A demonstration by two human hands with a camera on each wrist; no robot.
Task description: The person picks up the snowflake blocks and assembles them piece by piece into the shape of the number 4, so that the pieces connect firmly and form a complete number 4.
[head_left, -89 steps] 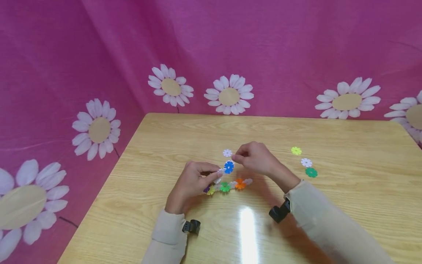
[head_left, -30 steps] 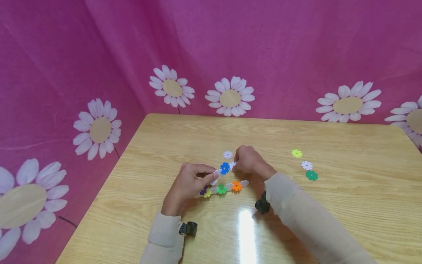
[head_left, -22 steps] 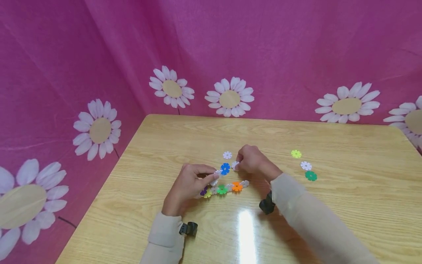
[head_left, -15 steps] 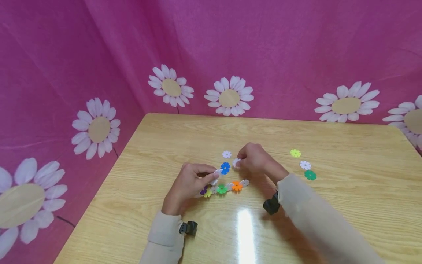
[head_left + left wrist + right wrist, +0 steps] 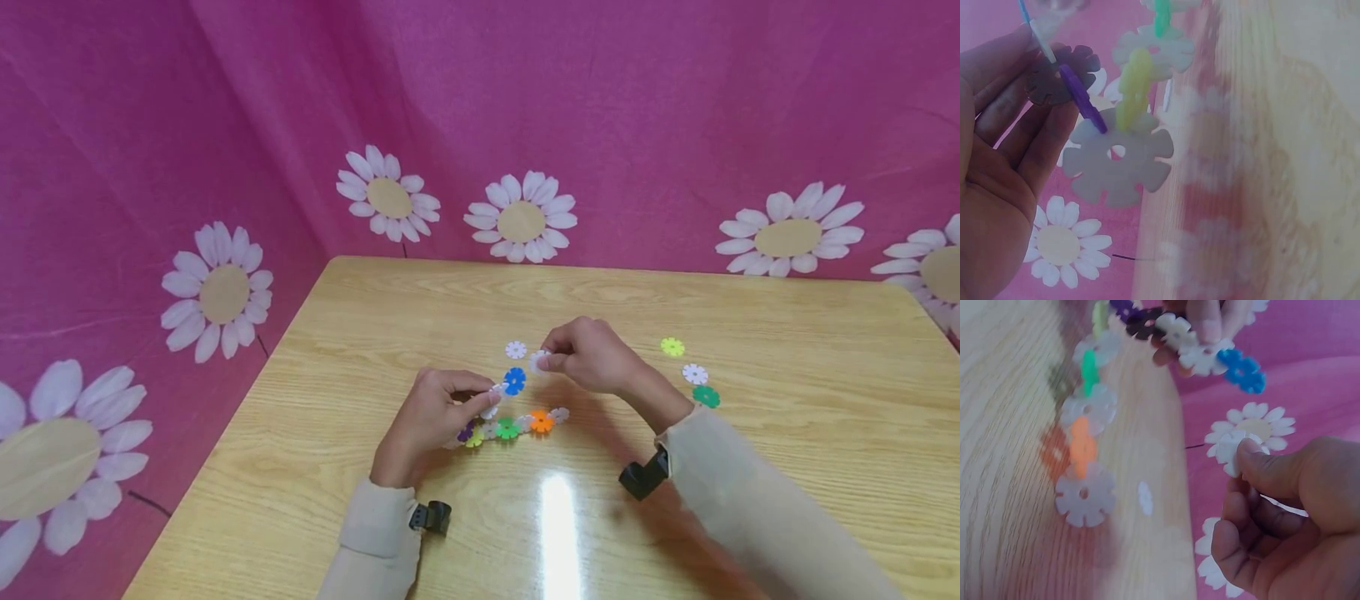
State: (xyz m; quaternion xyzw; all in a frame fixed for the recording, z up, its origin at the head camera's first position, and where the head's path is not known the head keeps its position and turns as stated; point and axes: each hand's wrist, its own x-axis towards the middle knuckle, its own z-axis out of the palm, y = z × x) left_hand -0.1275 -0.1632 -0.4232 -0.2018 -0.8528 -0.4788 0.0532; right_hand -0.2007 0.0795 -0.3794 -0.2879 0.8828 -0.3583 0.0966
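Note:
My left hand (image 5: 435,417) pinches a linked chain of notched discs near its upper end, where a blue disc (image 5: 514,381) sticks out to the right. The chain bends back below, with purple, yellow, green (image 5: 507,428) and orange (image 5: 542,422) discs joined by whitish ones. In the left wrist view a purple disc (image 5: 1082,99) and a yellow disc (image 5: 1135,87) stand edge-on beside a whitish disc (image 5: 1117,159). Between thumb and fingers my right hand (image 5: 596,358) holds a loose white disc (image 5: 1235,450), apart from the blue disc (image 5: 1242,371).
A loose white disc (image 5: 516,350) lies on the wooden table (image 5: 420,308) behind the blue one. Further right lie a yellow disc (image 5: 672,347), another white disc (image 5: 695,374) and a green disc (image 5: 706,396). A pink flowered cloth (image 5: 450,108) stands behind and left of the table.
The right hand, beside the blue disc a second ago, has drawn back up and to the right with the white disc in its fingers. The left hand has barely moved.

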